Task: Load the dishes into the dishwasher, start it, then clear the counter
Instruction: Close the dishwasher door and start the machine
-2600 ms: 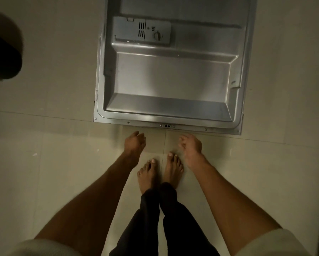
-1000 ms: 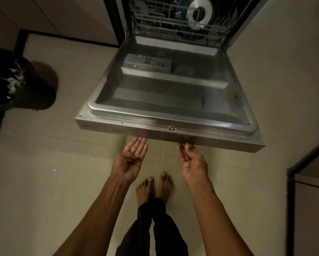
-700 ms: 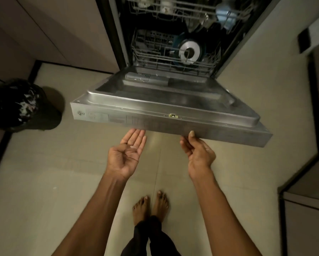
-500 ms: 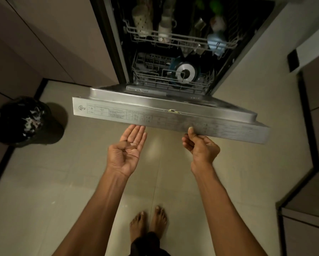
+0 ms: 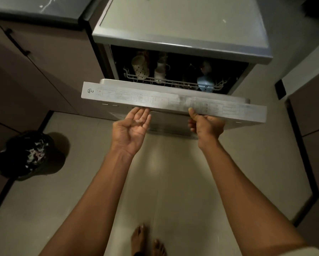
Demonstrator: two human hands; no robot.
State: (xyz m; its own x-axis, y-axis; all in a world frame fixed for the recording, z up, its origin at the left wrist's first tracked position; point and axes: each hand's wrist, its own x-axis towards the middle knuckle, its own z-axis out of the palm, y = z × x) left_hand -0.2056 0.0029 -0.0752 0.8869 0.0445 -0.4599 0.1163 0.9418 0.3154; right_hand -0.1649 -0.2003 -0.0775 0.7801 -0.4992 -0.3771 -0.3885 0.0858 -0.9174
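Dishwasher door [image 5: 173, 100] hides the lower rack. Right hand [image 5: 206, 128]: fingers out of sight behind the door's edge. Print on the door's top edge too small to read. Feet [image 5: 147, 242] cut off at the bottom.

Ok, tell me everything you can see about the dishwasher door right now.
The dishwasher door looks like brushed steel and is raised most of the way, leaving a gap that shows the upper rack with cups. Its top edge faces the camera and carries a strip of printed labels and symbols with a small logo at its left end. The left hand, palm up, touches the door from underneath with straight fingers. The right hand grips the edge, thumb pressed on the label strip.
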